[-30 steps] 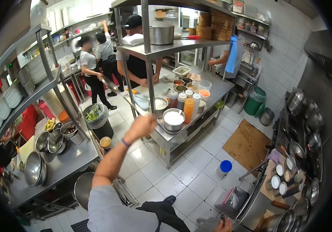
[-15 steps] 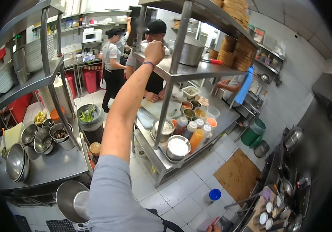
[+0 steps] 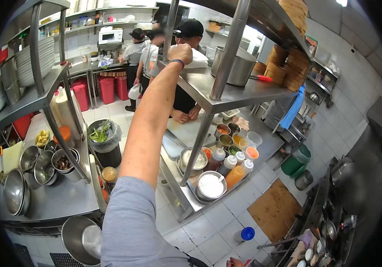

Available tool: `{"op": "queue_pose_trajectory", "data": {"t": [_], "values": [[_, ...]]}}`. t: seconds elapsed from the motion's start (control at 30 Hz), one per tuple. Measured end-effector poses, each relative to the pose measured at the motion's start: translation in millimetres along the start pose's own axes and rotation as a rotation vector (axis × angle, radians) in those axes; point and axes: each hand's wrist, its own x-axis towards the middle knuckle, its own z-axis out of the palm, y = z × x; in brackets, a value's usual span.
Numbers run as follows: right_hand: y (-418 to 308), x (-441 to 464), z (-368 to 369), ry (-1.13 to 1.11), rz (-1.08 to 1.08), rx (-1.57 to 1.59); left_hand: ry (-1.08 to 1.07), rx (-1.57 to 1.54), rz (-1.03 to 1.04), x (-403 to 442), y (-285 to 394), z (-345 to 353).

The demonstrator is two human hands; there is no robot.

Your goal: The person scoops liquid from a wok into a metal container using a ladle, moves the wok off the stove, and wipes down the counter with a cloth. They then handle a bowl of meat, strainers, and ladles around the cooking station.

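Note:
My left hand (image 3: pixel 181 54) reaches far forward at the end of my outstretched arm, above the edge of the steel shelf. Its fingers are curled at a folded white cloth or paper (image 3: pixel 196 60); the fingertips are hidden behind the fist. Right of it on the shelf stands a large steel pot (image 3: pixel 235 66), near a red handle (image 3: pixel 261 78). My right hand (image 3: pixel 234 262) only shows at the bottom edge, fingers curled; what it holds, if anything, cannot be made out. A blue-lidded container (image 3: pixel 245 233) is just above it.
Below the shelf, a counter carries a bowl of white powder (image 3: pixel 211 185), squeeze bottles (image 3: pixel 234 176) and a cutting board (image 3: pixel 193 129). A co-worker in a black cap (image 3: pixel 189 29) stands behind it. Steel bowls (image 3: pixel 16 192) sit left; a stove (image 3: pixel 320 213) runs along the right.
The view has shifted, so the shelf and counter sit further right. My left hand stays closed at the white cloth. In the background, a co-worker's raised arm has come down.

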Motion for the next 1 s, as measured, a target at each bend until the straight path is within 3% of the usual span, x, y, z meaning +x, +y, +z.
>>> {"op": "queue_pose_trajectory", "data": {"t": [0.13, 0.23, 0.37, 0.5, 0.63, 0.67, 0.7, 0.73, 0.77, 0.87, 0.9, 0.93, 0.97, 1.0], "values": [[-2, 1, 4, -0.010, 0.016, -0.001, 0.057, -0.075, -0.016, 6, 1, -1], [-2, -1, 7, -0.009, 0.032, 0.002, 0.137, -0.333, -0.051, 23, -2, -3], [-3, -6, 9, 0.000, 0.053, 0.005, 0.214, -0.142, 0.095, 9, -11, 10], [-2, -17, 10, 0.019, 0.085, 0.002, 0.300, -0.674, -0.133, 31, -25, 29], [2, -33, 8, 0.053, 0.131, 0.000, 0.336, -1.269, -0.213, 58, -52, 52], [4, -38, 8, 0.062, 0.142, 0.002, 0.409, -0.692, 0.186, 49, -66, 43], [7, -44, 8, 0.069, 0.156, 0.001, 0.672, -0.124, 0.491, 39, -79, 33], [9, -49, 10, 0.077, 0.159, -0.005, 0.418, -0.245, 0.278, 10, -65, 0], [13, -55, 14, 0.066, 0.157, -0.022, 0.427, -0.335, 0.239, -10, -61, -13], [56, -79, 40, 0.053, 0.129, -0.022, 0.630, 0.056, 0.557, -86, -105, -9], [63, -91, 57, 0.125, 0.167, -0.118, 0.668, 0.100, 0.663, -119, -118, -8], [19, -90, 29, 0.018, 0.333, 0.005, 0.675, 0.139, 0.683, -169, -104, -18], [12, -99, 21, -0.063, 0.394, 0.016, 0.639, -0.084, 0.782, -211, -83, -38], [23, -117, 40, 0.154, 0.292, 0.047, 0.593, -0.301, 0.884, -255, -61, -58]]}}
